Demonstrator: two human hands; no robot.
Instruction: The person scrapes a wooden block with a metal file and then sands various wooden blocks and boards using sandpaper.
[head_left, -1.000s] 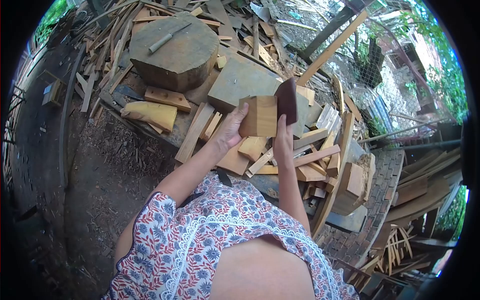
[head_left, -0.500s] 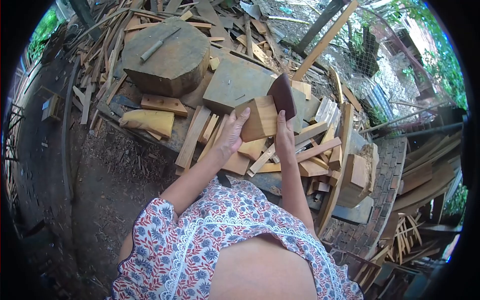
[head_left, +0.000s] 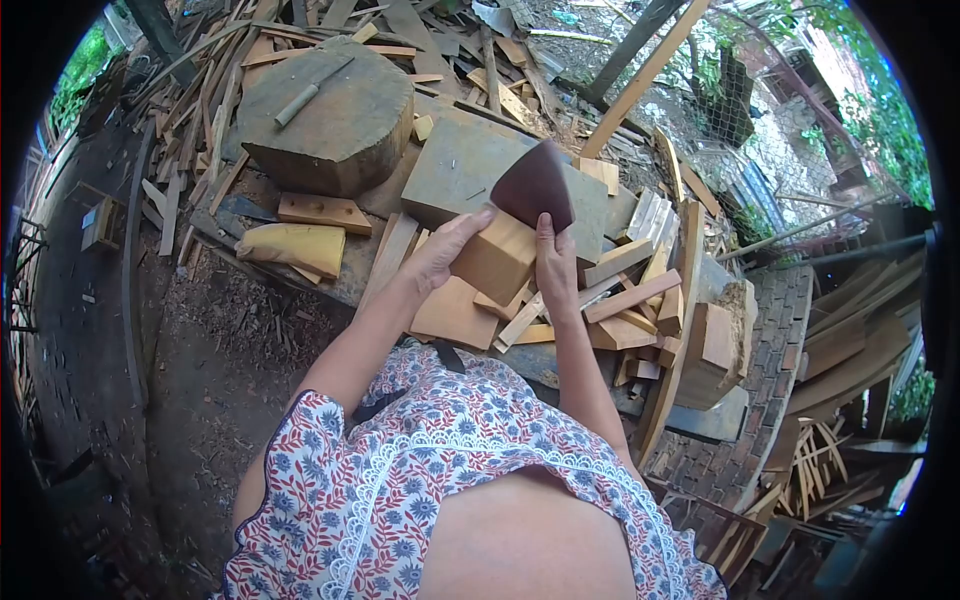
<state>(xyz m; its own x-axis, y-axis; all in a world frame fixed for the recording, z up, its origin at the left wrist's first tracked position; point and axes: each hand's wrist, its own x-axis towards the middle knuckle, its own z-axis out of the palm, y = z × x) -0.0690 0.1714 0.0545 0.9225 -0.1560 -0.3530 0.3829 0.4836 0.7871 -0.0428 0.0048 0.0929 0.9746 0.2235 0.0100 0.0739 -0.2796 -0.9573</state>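
Observation:
My left hand [head_left: 442, 252] is closed around the left side of a wooden block [head_left: 497, 260], its thumb along the upper edge. A dark reddish-brown sheet of sandpaper [head_left: 536, 187] is pinched in my right hand [head_left: 557, 270], thumb on its near face. The sheet leans at the block's far upper edge and overlaps it in this view. Both things are held up over the bench, above a flat wooden board [head_left: 452, 312] and several offcuts. Most fingers of both hands are hidden behind what they hold.
Ahead is a grey slab [head_left: 440, 165] with nails on it. A thick stump [head_left: 330, 115] at the left carries a handled tool [head_left: 298, 103]. Yellow cloth [head_left: 292, 250] lies on the bench's left end. Wood strips [head_left: 632, 297] are piled at the right, beside a long upright plank [head_left: 672, 365].
The sandpaper has swung left and turned its broad face toward me, over the block's far edge. The block has tilted, showing more of its top, and both hands have shifted slightly left.

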